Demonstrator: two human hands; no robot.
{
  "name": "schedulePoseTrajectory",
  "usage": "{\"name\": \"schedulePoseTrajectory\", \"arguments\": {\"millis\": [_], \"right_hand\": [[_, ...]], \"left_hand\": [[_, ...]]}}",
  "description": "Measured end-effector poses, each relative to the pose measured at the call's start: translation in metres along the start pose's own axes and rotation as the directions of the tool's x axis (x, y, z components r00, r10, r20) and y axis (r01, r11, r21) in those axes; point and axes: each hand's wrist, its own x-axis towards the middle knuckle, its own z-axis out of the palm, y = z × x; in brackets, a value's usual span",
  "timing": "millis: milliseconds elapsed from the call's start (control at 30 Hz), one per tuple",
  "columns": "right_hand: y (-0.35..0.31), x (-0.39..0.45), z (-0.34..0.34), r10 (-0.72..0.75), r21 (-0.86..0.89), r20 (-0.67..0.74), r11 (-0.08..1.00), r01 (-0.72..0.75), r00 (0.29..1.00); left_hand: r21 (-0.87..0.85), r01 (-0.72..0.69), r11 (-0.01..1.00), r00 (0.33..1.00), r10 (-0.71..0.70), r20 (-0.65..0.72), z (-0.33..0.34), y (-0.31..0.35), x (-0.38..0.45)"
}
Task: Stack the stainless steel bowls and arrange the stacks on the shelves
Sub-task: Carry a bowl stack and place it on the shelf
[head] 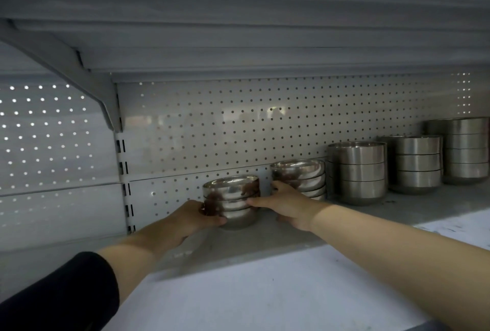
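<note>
**Both hands on a stack of small bowls at the back of the shelf**

From the head camera we see a grey metal shelf [265,235] with a perforated back panel [238,124] behind it. Near the back of the shelf, left of centre, stands a short stack of shiny steel bowls [233,199], upright and resting on the shelf surface. Our left hand [191,220] grips its left side, thumb and fingers curled against the lower bowls. Our right hand [285,204] reaches in from the right with its fingers spread apart: one finger lies against the right side of this stack, another touches the next stack. We cannot tell whether the right hand truly grips either one.

That second stack of shallow bowls [299,175] stands just beside the first, to its right and close to the back panel. Further right along the panel we see three taller stacks of deeper bowls: one [358,171] just beside the shallow bowls, another [419,163] near it, and the last [466,150] at the frame's right edge.

A black sleeve [58,293] covers our left upper arm. A bracket [79,76] holds up the shelf above [238,26].
</note>
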Motion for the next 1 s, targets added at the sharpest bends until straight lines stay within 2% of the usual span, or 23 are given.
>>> {"name": "schedulePoseTrajectory", "arguments": {"millis": [233,367,467,567,600,700,800,900,1000], "right_hand": [[-0.002,-0.003,0.000,0.010,0.004,-0.022,1.000,-0.010,1.000],[-0.014,-0.013,0.008,0.001,-0.003,-0.059,1.000,-0.001,0.998],[-0.032,-0.028,0.032,-0.127,-0.109,-0.100,0.987,0.116,0.987],[-0.054,-0.047,0.078,-0.231,-0.209,-0.136,0.957,0.200,0.963],[-0.061,-0.055,0.096,-0.259,-0.218,-0.126,0.949,0.228,0.958],[-0.078,-0.080,0.151,-0.316,-0.219,-0.005,0.926,0.307,0.949],[-0.089,-0.102,0.205,-0.327,-0.165,0.163,0.921,0.352,0.931],[-0.097,-0.115,0.251,-0.293,-0.080,0.281,0.942,0.326,0.914],[-0.102,-0.119,0.281,-0.204,-0.027,0.317,0.974,0.224,0.926]], "left_hand": [[0.009,0.013,1.000,1.000,-0.013,-0.014,0.000,-0.001,0.001],[0.035,0.086,0.996,0.989,-0.081,-0.125,-0.006,0.010,-0.010],[0.122,0.039,0.992,0.987,-0.019,-0.161,-0.020,0.023,-0.044],[0.000,-0.037,0.999,0.990,0.036,-0.133,-0.039,0.023,-0.111],[0.031,-0.079,0.996,0.990,0.082,-0.112,-0.047,0.018,-0.140],[0.226,-0.173,0.959,0.981,0.189,-0.050,-0.080,-0.015,-0.215],[0.413,-0.198,0.889,0.962,0.258,-0.093,-0.121,-0.048,-0.281],[0.489,-0.121,0.864,0.952,0.241,-0.190,-0.165,-0.075,-0.319],[0.492,-0.028,0.870,0.951,0.176,-0.256,-0.207,-0.100,-0.325]]}}
